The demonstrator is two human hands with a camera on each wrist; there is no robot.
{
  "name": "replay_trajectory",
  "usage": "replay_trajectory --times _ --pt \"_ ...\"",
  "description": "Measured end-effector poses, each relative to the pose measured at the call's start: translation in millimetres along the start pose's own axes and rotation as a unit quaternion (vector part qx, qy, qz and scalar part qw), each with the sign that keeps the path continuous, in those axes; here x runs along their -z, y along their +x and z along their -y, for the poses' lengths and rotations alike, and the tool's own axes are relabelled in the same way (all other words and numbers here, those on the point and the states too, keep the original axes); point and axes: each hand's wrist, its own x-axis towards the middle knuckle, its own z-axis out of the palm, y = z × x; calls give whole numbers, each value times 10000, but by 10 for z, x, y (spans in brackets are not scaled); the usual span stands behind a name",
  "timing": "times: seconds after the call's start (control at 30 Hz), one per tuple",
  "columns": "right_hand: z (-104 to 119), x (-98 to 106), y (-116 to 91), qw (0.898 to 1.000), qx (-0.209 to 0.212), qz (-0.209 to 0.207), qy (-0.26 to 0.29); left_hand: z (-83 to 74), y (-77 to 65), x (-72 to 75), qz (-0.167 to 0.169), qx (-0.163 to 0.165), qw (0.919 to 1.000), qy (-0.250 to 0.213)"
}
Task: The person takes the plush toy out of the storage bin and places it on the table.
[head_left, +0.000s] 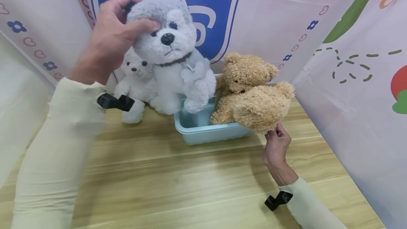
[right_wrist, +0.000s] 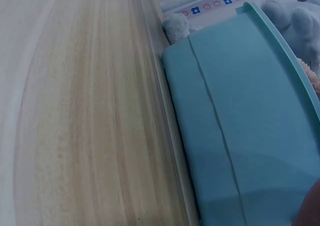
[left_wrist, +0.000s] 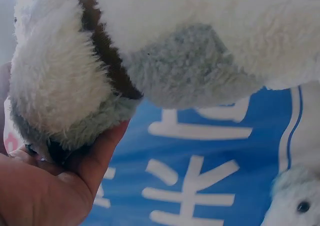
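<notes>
My left hand grips a grey-and-white plush dog by the head, thumb across its face near an eye. The dog is upright with its feet over the left end of a light blue bin. In the left wrist view, the dog shows a dark brown collar. Inside the bin sits a tan teddy bear, partly covered by a second tan plush shape; I cannot tell whether they are one toy. My right hand pinches this shape's lower edge with curled fingers.
A white teddy bear sits on the wooden table, behind the dog and left of the bin. Printed cloth walls enclose the back and sides. A black camera mount is strapped to the left wrist.
</notes>
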Motion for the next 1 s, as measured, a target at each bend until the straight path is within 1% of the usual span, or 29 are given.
replay_trajectory --times 0.1,0.23,0.33,0.47,0.57,0.7,0.77,0.83,0.93,1.0 --pt "-2 17 11 10000 24 -58 -31 -42 -14 87 -29 -87 9999 -72" --pt "-2 29 22 10000 69 -7 -18 -33 -46 216 -92 32 9999 75" --pt "-7 20 25 10000 58 56 38 0 -73 325 -137 124 9998 1" --pt "-18 9 23 9999 44 96 81 54 -106 463 -191 162 9996 -103" --pt "-28 11 20 9999 58 118 112 98 -144 560 -176 190 9997 -50" --pt "-33 9 19 9998 85 101 166 172 -213 679 -99 386 9992 64" --pt "-30 4 19 9997 99 86 183 215 -253 734 -106 442 9987 239" --pt "-27 1 21 9997 101 82 199 255 -302 781 -128 545 9964 642" --pt "-22 -8 22 9996 126 96 224 320 -371 818 -125 622 9898 1273" --pt "-19 -11 23 9995 148 95 279 370 -406 815 -99 674 9825 1733"
